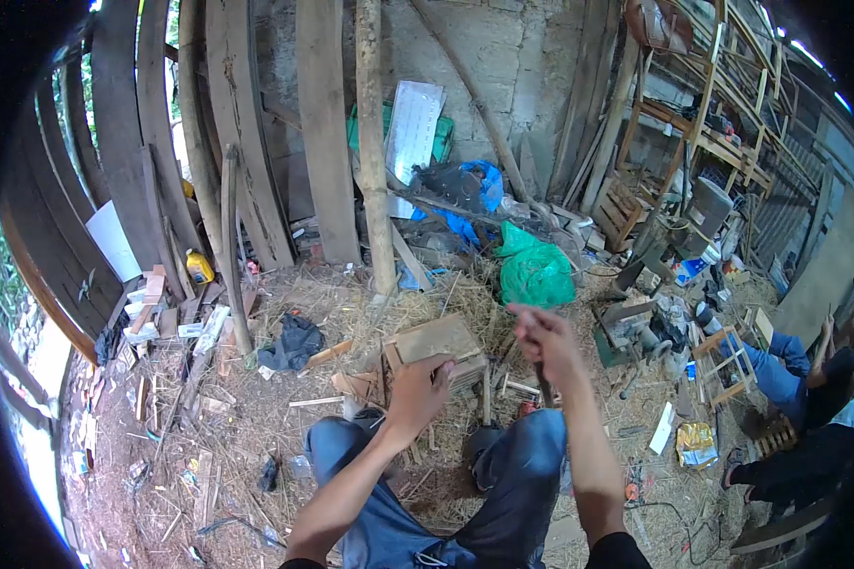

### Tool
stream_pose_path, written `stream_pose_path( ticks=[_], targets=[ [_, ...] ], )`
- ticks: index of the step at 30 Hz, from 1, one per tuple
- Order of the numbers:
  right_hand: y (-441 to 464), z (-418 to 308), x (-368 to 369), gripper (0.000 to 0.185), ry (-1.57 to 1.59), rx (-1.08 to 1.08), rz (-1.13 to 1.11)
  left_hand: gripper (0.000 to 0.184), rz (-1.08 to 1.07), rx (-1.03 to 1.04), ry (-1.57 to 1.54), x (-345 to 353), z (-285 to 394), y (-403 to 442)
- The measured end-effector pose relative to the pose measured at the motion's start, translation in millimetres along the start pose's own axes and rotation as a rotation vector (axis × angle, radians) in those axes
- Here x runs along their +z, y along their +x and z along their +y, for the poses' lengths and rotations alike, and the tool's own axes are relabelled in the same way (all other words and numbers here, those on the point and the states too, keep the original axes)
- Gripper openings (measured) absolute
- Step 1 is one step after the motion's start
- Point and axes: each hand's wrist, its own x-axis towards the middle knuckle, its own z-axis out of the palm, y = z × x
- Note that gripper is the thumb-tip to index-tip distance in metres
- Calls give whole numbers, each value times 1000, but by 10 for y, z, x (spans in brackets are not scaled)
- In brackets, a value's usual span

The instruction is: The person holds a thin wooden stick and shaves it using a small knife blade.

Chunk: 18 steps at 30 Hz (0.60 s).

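A light wooden box-like piece lies on the ground between the person's knees and the post. My left hand rests at its near left part, fingers curled together; what they pinch, if anything, is too small to make out. To the right of the wood, my right hand is raised with its fingers wrapped round a dark handle-like tool, which points down toward the right knee. The tool's upper part is hidden by the hand.
A wooden post rises behind the wood. A green bag lies beyond my right hand, a black bag to the left. Other people sit at the far right near a small wooden frame. Straw and wood scraps cover the ground.
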Motion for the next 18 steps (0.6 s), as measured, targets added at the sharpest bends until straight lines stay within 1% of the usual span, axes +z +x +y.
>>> stream_pose_path(
  ticks=[1, 2, 4, 6, 8, 10, 11, 13, 16, 18],
  targets=[
    [-24, 53, 72, 23, -1, 14, -14, 13, 28, 47, -4, 46, -2, 17],
    [-20, 75, 67, 23, -1, 19, -5, 13, 19, 44, -9, 77, 14, 17],
    [56, 111, 55, 23, -5, 14, 13, 13, 35, 125, 55, 107, 59, 16],
    [117, 119, 18, 23, -2, -22, -10, 13, 5, 80, 47, 76, 151, 8],
    [173, 144, -18, 24, -7, -54, 16, 13, -15, 36, 32, 59, 200, 14],
    [188, 140, -7, 24, 48, -41, 27, 20, -52, 26, -43, 51, 220, 44],
    [211, 151, -27, 25, 41, -31, 35, 20, -47, 24, -41, 60, 217, 41],
    [238, 157, -19, 25, 38, -20, 40, 12, -19, 69, 48, 79, 206, 26],
    [277, 195, -46, 25, 21, 24, 58, 12, -21, 58, 57, 68, 230, 27],
    [354, 305, -155, 23, -43, -79, 228, 12, -33, 50, 74, 15, 192, -21]
  ],
)
